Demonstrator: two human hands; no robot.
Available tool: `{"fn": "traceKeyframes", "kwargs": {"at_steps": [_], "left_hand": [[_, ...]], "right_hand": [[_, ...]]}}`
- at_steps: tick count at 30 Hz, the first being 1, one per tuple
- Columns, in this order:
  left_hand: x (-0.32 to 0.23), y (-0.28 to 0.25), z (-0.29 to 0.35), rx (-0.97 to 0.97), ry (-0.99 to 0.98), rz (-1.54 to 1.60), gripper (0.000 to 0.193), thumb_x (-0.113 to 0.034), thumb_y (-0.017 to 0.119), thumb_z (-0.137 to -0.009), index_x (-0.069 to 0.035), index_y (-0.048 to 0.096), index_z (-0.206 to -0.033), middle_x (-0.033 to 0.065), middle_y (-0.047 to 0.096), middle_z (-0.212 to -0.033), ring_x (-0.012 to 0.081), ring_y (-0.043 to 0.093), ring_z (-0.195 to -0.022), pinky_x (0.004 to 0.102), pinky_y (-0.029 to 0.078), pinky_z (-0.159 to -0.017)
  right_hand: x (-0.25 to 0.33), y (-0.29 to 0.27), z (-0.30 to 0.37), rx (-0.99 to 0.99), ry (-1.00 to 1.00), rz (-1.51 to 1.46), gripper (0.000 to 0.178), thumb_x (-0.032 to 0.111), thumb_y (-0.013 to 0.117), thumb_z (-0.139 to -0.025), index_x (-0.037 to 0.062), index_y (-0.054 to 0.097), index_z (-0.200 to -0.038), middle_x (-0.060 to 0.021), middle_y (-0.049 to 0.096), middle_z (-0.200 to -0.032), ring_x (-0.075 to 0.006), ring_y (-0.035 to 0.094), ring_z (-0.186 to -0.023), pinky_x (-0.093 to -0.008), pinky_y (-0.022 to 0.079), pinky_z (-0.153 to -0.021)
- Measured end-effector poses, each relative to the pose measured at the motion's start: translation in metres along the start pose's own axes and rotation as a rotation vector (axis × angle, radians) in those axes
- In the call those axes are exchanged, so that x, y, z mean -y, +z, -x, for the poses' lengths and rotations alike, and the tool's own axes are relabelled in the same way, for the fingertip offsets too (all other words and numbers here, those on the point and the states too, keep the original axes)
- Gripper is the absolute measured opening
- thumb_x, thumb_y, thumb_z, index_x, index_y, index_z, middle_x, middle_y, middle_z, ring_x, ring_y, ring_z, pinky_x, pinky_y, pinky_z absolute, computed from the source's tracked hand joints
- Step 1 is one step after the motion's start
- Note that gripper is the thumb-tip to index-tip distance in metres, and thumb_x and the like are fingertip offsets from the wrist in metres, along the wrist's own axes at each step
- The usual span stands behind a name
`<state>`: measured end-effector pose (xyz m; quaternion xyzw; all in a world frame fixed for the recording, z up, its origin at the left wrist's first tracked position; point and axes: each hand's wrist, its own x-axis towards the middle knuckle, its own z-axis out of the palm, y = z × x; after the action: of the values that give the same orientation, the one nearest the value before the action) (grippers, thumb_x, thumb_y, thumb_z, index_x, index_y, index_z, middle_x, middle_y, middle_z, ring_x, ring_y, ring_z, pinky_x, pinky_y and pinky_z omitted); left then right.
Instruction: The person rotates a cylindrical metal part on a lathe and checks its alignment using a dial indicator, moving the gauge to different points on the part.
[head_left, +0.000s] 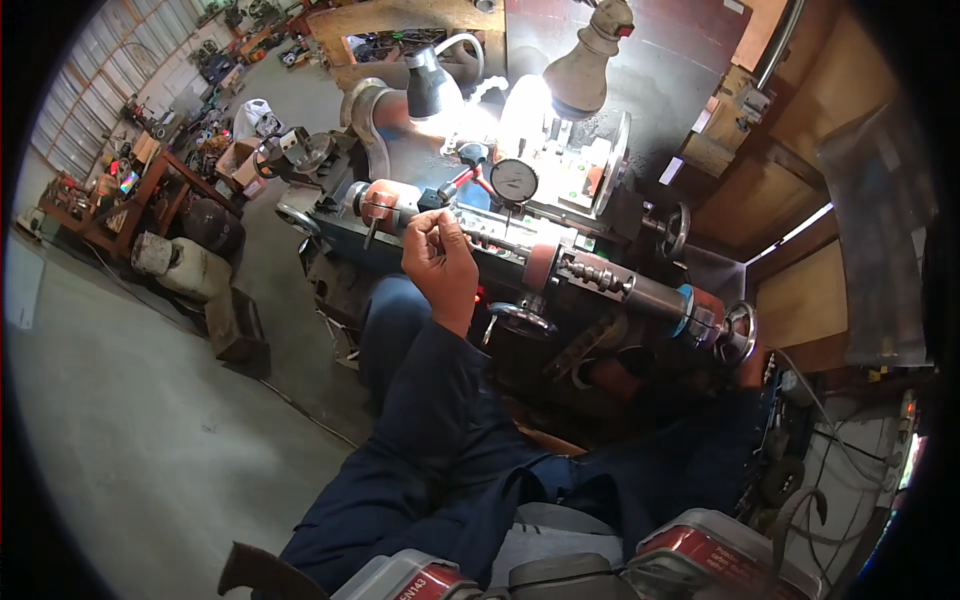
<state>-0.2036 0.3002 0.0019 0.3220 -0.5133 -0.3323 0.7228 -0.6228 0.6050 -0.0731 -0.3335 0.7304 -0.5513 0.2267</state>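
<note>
My left hand [441, 262] is raised at the near side of a machine bench, its fingertips pinched together. Whatever they hold, if anything, is too small to make out. Just behind the fingers a slim metal shaft [490, 239] runs between a red-brown holder [390, 203] on the left and another support [541, 265] to the right. A round dial gauge [514, 181] stands above the shaft. My right hand [752, 368] lies in shadow beside a metal handwheel [739, 333] at the bench's right end. Its fingers are hidden, so I cannot tell whether they grip the wheel.
A black lamp [430, 88] and a beige lamp [590, 65] light the bench from behind. Below the shaft juts a second handwheel [522, 319]; a third [676, 232] sits farther back. Ridged metal parts [597, 275] lie on the bench. Clutter and a gas cylinder [213, 228] stand left.
</note>
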Motion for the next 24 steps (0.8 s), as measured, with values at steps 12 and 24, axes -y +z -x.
{"fn": "traceKeyframes", "kwargs": {"at_steps": [12,24], "left_hand": [[0.010,-0.004,-0.003,-0.020,0.027,-0.056,0.007,-0.006,0.059,-0.097,0.000,0.058,-0.095,-0.0009,0.057,-0.077,0.0022,0.050,-0.058,0.0194,0.040,-0.050],[-0.004,-0.001,-0.002,0.063,-0.035,-0.101,0.007,-0.009,0.057,-0.099,-0.002,0.057,-0.095,-0.0010,0.056,-0.067,0.0049,0.051,-0.056,0.0215,0.041,-0.052]], "right_hand": [[0.072,-0.004,0.069,0.008,0.088,-0.328,0.020,0.024,0.058,-0.100,0.0039,0.061,-0.099,0.0033,0.051,-0.069,-0.0056,0.044,-0.059,-0.0232,0.037,-0.054],[0.094,0.013,0.017,-0.167,-0.087,-0.150,0.023,0.024,0.057,-0.101,0.0027,0.064,-0.097,0.0026,0.060,-0.080,-0.0073,0.054,-0.073,-0.0230,0.043,-0.069]]}}
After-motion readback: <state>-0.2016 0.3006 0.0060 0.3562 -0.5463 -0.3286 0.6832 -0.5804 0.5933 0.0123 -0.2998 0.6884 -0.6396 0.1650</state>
